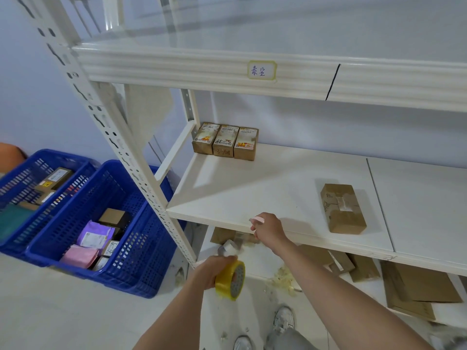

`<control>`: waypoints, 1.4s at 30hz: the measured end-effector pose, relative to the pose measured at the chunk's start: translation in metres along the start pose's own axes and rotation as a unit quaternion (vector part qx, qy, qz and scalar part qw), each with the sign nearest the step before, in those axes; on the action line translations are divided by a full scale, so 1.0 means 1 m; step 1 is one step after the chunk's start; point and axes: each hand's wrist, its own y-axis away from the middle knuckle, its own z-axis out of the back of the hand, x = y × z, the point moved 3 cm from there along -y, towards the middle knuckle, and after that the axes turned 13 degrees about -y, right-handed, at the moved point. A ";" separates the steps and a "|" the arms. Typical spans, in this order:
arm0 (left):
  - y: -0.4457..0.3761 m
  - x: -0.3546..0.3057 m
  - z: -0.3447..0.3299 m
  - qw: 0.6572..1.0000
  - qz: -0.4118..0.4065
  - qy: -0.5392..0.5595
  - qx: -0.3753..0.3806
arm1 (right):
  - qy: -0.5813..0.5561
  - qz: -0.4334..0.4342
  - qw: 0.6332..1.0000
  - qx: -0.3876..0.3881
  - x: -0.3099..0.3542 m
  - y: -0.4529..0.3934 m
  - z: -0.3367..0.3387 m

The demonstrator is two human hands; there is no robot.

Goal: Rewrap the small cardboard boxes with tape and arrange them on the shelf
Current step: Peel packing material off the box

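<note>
My left hand (209, 272) grips a yellowish roll of clear tape (231, 280) below the front edge of the middle shelf (252, 188). A stretch of tape (231, 247) runs up from the roll to my right hand (267, 231), whose fingers pinch its end at the shelf's front edge. One small cardboard box (342, 208) lies flat on the shelf to the right of my right hand, apart from it. Three small labelled boxes (225, 141) stand side by side at the back left corner of the shelf.
Two blue plastic crates (141, 238) with several parcels and small boxes sit on the floor at the left, beside the rack's perforated white upright (141, 178). Flattened cardboard (414, 286) and tape scraps (284, 280) lie on the lower shelf. My shoes (283, 319) are below.
</note>
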 end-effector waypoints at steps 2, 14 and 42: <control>-0.003 0.003 -0.003 1.000 0.001 0.000 -0.027 | 0.002 -0.001 1.000 0.004 -0.003 0.001 -0.002; 0.001 0.001 -0.002 0.999 0.023 0.027 0.006 | 0.050 0.025 0.997 0.046 0.000 0.009 -0.009; 0.032 0.004 0.007 0.998 0.012 0.061 -0.034 | 0.158 0.104 0.976 0.109 -0.026 0.031 -0.045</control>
